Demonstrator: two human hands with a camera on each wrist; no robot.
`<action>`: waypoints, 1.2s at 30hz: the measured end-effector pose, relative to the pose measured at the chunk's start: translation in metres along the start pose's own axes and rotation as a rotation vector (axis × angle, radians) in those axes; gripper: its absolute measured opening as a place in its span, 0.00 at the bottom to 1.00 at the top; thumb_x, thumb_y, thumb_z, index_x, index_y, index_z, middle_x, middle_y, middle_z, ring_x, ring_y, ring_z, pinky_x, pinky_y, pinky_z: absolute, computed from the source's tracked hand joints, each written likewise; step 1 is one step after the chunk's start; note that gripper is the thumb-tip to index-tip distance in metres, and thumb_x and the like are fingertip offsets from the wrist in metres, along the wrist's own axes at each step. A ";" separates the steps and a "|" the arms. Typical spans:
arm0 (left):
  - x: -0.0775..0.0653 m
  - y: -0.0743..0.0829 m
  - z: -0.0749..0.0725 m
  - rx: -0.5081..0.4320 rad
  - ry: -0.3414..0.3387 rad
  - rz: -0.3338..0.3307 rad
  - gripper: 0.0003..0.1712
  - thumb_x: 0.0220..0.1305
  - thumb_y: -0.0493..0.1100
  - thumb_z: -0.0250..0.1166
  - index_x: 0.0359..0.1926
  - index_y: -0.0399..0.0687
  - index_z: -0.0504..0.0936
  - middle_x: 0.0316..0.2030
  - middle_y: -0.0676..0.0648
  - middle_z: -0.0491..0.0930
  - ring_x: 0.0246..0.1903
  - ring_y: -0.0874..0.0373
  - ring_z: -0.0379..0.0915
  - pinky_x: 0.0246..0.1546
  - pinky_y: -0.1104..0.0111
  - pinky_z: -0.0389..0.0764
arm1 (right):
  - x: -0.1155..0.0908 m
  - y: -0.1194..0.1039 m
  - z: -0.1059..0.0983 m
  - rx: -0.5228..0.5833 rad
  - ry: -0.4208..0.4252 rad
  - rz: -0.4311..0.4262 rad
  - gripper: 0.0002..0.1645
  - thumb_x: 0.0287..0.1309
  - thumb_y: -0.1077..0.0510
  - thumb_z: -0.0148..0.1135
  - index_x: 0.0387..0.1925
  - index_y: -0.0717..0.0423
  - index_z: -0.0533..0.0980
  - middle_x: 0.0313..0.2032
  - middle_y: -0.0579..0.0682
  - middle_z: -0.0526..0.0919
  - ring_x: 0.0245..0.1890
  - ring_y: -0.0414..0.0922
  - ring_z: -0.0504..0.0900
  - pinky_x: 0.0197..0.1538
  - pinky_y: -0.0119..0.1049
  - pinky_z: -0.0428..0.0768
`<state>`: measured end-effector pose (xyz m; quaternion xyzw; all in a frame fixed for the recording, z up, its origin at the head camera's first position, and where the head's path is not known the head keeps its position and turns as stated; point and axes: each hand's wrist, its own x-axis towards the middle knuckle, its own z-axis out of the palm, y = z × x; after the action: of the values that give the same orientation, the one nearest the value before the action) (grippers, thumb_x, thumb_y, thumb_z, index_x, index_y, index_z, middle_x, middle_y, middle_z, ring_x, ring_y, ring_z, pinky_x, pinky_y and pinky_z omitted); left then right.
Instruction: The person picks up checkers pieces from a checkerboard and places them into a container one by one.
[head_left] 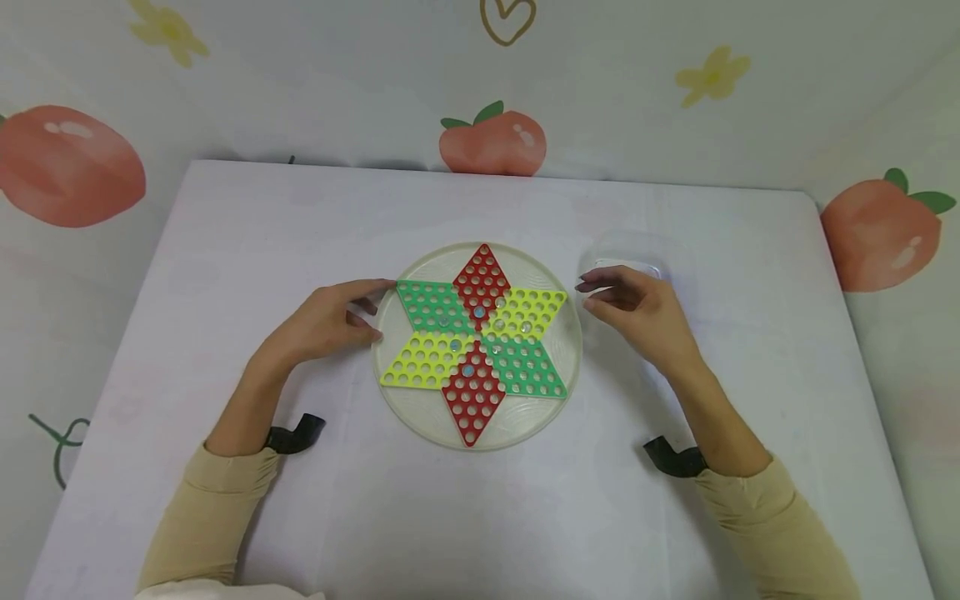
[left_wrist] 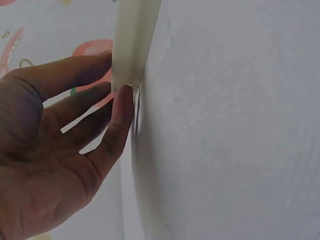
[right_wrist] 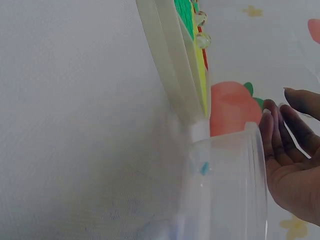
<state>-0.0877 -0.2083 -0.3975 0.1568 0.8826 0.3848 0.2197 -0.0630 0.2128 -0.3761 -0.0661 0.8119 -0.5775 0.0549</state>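
A round whitish Chinese checkers board (head_left: 420, 412) lies on the table, its six-pointed star in red, green and yellow. Several clear and bluish marbles (head_left: 468, 371) sit in holes near the star's centre. At the board's left rim, my left hand (head_left: 322, 325) touches the edge with its fingertips; the left wrist view shows them against the rim (left_wrist: 131, 45). My right hand (head_left: 637, 312) hovers right of the board beside a clear plastic container (right_wrist: 225, 185), fingers loosely bent. Nothing shows between them. A bluish spot is visible through the container's wall.
White cloth covers the table (head_left: 480, 517). Behind it hangs a pale backdrop printed with peaches (head_left: 492, 143) and yellow flowers. A black curved mount (head_left: 298, 435) is on the left forearm, another (head_left: 675, 458) on the right.
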 end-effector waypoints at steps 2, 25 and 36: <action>0.000 0.001 0.001 -0.013 0.007 -0.001 0.41 0.55 0.29 0.72 0.70 0.41 0.69 0.51 0.37 0.77 0.42 0.48 0.81 0.45 0.59 0.82 | -0.001 -0.001 0.003 0.009 0.000 -0.009 0.19 0.59 0.66 0.69 0.52 0.64 0.80 0.45 0.57 0.85 0.40 0.41 0.85 0.46 0.28 0.82; 0.007 -0.004 -0.002 -0.051 0.012 -0.035 0.40 0.54 0.29 0.72 0.69 0.48 0.72 0.59 0.43 0.73 0.48 0.49 0.76 0.44 0.64 0.73 | -0.005 0.005 0.042 0.024 -0.097 -0.009 0.15 0.60 0.64 0.68 0.49 0.60 0.81 0.48 0.57 0.85 0.43 0.46 0.85 0.46 0.30 0.82; 0.005 0.006 0.000 0.011 0.041 -0.079 0.40 0.56 0.29 0.71 0.70 0.47 0.71 0.59 0.40 0.73 0.48 0.47 0.75 0.45 0.60 0.70 | -0.006 0.018 0.059 -0.001 -0.078 -0.034 0.16 0.58 0.67 0.69 0.49 0.62 0.80 0.47 0.55 0.84 0.41 0.45 0.82 0.45 0.30 0.82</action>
<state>-0.0916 -0.2017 -0.3941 0.1150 0.8947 0.3739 0.2158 -0.0483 0.1648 -0.4125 -0.1024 0.8082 -0.5748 0.0769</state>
